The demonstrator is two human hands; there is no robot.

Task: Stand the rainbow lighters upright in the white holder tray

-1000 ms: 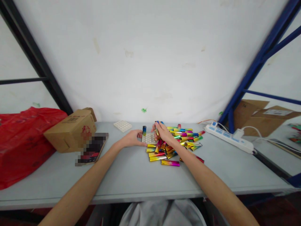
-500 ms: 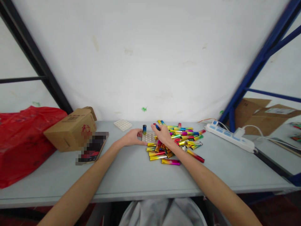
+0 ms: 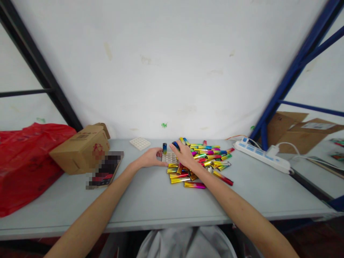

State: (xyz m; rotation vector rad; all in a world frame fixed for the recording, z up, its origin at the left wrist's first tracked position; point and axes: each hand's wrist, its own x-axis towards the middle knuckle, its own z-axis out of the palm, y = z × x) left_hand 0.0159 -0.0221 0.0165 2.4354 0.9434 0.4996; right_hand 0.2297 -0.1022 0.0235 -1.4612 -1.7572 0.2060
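My left hand (image 3: 152,157) grips the left side of a pale tray with round hollows (image 3: 169,157). One blue tube (image 3: 165,148) stands upright at the tray's back left corner. Over the tray's right side, my right hand (image 3: 184,153) is closed on a dark blue tube (image 3: 176,145), which is tilted. Many shiny tubes in yellow, red, green, purple and blue lie in a loose pile (image 3: 209,156) to the right of the tray and partly under my right forearm.
A second pale tray (image 3: 140,143) lies behind my left hand. At the left are a phone (image 3: 109,170), a cardboard box (image 3: 80,150) and a red bag (image 3: 29,161). A white power strip (image 3: 262,157) with cables lies at the right, near open cardboard (image 3: 303,134).
My right hand has moved slightly left with the blue tube, which now sits over the tray's back edge and shows more of its length. My left hand stays on the tray.
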